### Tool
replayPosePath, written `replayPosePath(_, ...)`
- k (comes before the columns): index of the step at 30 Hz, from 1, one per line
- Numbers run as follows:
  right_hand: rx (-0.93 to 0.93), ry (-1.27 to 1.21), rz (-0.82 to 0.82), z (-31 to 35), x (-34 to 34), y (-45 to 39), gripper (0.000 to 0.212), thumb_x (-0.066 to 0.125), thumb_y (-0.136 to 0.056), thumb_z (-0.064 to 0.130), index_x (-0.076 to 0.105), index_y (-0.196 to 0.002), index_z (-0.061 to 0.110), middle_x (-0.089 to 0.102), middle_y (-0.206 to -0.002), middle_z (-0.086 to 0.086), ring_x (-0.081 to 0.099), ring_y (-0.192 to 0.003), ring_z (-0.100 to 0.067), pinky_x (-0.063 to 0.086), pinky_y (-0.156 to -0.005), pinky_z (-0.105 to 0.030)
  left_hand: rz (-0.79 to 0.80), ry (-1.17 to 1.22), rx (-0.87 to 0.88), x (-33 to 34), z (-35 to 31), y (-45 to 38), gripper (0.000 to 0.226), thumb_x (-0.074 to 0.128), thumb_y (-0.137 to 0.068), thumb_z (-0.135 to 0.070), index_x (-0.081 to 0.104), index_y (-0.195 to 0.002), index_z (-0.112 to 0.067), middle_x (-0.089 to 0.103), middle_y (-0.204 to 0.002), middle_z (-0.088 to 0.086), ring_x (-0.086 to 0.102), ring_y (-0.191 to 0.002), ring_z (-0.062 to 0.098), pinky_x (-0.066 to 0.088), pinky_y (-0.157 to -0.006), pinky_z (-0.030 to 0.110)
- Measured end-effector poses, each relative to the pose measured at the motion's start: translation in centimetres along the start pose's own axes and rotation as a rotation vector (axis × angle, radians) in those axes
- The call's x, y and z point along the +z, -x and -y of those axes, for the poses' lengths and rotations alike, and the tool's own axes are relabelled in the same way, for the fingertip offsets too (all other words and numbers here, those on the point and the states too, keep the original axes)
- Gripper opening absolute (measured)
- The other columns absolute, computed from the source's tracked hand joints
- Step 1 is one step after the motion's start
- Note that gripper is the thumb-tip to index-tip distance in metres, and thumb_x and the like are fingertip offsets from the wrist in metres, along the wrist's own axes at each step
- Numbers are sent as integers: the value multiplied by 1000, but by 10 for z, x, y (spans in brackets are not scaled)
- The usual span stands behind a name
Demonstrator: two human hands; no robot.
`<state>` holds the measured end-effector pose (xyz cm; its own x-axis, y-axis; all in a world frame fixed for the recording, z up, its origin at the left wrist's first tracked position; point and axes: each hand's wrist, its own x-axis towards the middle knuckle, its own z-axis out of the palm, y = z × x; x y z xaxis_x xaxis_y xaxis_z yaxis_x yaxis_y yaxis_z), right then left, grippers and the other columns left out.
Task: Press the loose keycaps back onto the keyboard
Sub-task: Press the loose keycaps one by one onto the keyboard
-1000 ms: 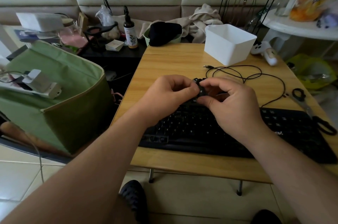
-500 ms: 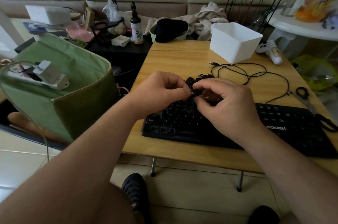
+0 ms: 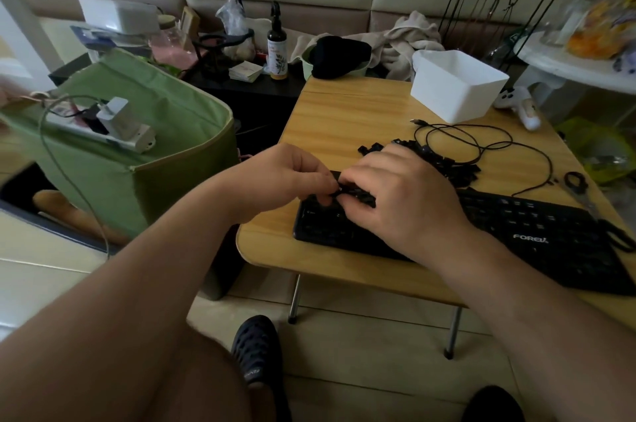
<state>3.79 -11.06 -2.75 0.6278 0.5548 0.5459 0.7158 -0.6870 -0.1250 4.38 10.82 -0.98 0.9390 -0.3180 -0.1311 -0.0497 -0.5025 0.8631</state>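
Observation:
A black keyboard (image 3: 523, 225) lies along the near edge of the wooden table (image 3: 344, 115). A heap of loose black keycaps (image 3: 451, 165) sits just behind it, partly hidden by my right hand. My left hand (image 3: 282, 177) and right hand (image 3: 402, 194) meet over the keyboard's upper left corner. Their curled fingertips pinch a small black keycap (image 3: 336, 177) down against the top key rows. The fingers hide how it sits on the keyboard.
The keyboard's black cable (image 3: 481, 142) loops behind the keycaps. A white bin (image 3: 457, 86) stands at the back of the table and scissors (image 3: 581, 191) lie at its right edge. A green fabric bag (image 3: 144, 160) stands left of the table.
Both hands have come down from above the keyboard to its upper left rows with the keycap. The view has shifted left, and the keycap heap now shows behind my right hand.

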Motion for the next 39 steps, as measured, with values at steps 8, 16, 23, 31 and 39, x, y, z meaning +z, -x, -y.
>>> replayPosePath(8,267,-141,325,10,11,10,20,68,-93,47,73,-109,35,61,-103,17,48,-102,-10,51,-88,-39,-48,-316,-155,-17,31,9,20,78,-86,-52,72,-94,-34,71,-92,-10,66,-87,8,48,-72,27)
replayPosePath(16,353,-158,413,23,18,7,17,71,-92,47,74,-105,36,53,-95,15,45,-99,-11,45,-82,-33,20,-327,-188,-11,36,4,58,85,-79,-53,50,-122,-36,73,-95,-8,66,-84,6,45,-70,25)
replayPosePath(23,428,-149,521,27,9,-14,7,77,-88,41,76,-87,34,63,-87,17,59,-85,-6,54,-73,-29,19,-381,-148,-1,33,1,64,81,-81,-57,44,-128,-33,71,-89,-9,63,-76,5,45,-67,26)
replayPosePath(31,548,-137,626,34,13,-32,16,85,-81,28,71,-72,30,68,-86,9,64,-84,-15,61,-79,-42,32,-408,-155,3,29,-1,71,82,-82,-54,40,-134,-29,69,-89,-10,63,-74,3,44,-66,25)
replayPosePath(39,647,-217,595,35,16,-26,14,85,-79,23,75,-70,28,70,-81,11,64,-87,-15,57,-87,-48,32,-395,-185,4,31,-3,74,84,-80,-53,38,-133,-29,69,-90,-7,65,-76,6,44,-66,25)
